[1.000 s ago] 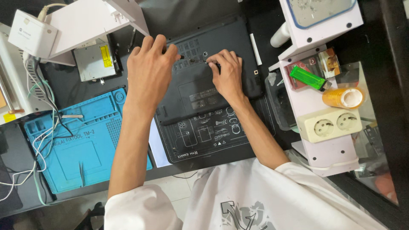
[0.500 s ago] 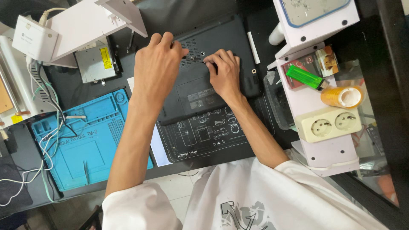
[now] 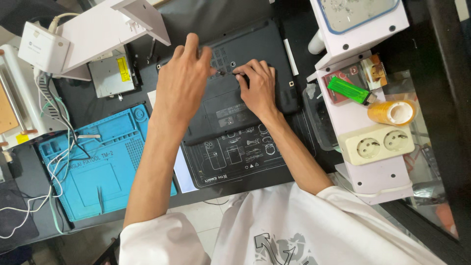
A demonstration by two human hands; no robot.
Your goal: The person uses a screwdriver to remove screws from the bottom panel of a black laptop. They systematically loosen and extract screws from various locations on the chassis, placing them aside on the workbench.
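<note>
While both bare hands rest on the underside of a black plastic laptop (image 3: 245,73) lying bottom-up on the dark desk (image 3: 83,105), the left hand (image 3: 182,88) lies palm-down and spread wide across the laptop's left half, its fingers stretched toward the vent grille at the far edge and holding nothing. The right hand (image 3: 257,88) is narrower, its fingers curled together and its fingertips pressed to the laptop's base near a small screw hole at the middle; whether anything is pinched between those fingertips is too small to tell. Under the laptop's near edge lies a black printed work mat (image 3: 235,157), touching it. Just left of that mat sits a blue silicone repair mat with moulded compartments (image 3: 98,162), with white cables (image 3: 54,147) trailing over its left side. Beyond it, near the left hand, lies a flat grey metal drive with a yellow label (image 3: 110,76). Well to the right, on a white shelf (image 3: 373,172), sit a cream double wall socket (image 3: 375,143), a green lighter (image 3: 349,91) and a roll of yellow tape (image 3: 391,112).
</note>
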